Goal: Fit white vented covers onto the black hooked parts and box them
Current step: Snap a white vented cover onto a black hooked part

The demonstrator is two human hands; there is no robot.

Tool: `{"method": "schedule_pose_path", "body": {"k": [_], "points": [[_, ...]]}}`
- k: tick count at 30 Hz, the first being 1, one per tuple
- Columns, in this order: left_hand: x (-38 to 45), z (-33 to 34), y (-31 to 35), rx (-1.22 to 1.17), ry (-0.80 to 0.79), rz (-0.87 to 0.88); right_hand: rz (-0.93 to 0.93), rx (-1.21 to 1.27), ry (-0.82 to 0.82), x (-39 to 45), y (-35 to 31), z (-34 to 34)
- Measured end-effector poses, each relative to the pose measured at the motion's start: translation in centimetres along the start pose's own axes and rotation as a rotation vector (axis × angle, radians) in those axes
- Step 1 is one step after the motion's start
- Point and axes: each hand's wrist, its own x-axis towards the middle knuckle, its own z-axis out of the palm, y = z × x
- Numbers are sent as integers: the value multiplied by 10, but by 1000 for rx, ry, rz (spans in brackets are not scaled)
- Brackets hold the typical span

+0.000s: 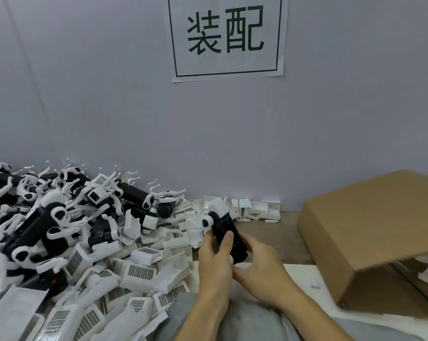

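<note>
A big heap of black parts and white covers is left on the desk. A cardboard box is waiting nearby. One black part is gripped by both hands' fingers, not yet boxed.

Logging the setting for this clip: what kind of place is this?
Likely a factory assembly bench: a heap of loose plastic parts, a cardboard box and a printed wall sign, with both hands holding a black part.
</note>
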Motion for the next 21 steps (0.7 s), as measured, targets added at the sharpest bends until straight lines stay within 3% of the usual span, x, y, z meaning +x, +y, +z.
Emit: {"method": "schedule_pose_path", "body": {"k": [3, 10, 13, 21], "points": [[-1, -1, -2, 102, -56, 82, 28, 170, -13, 1, 3, -3], [-13, 4, -4, 520, -288, 322, 73, 460, 270, 6, 5, -7], [-15, 5, -1, 554, -346, 356, 117, 510, 365, 8, 6, -10], [-16, 4, -2, 551, -386, 296, 79, 525, 409, 8, 1, -12]]}}
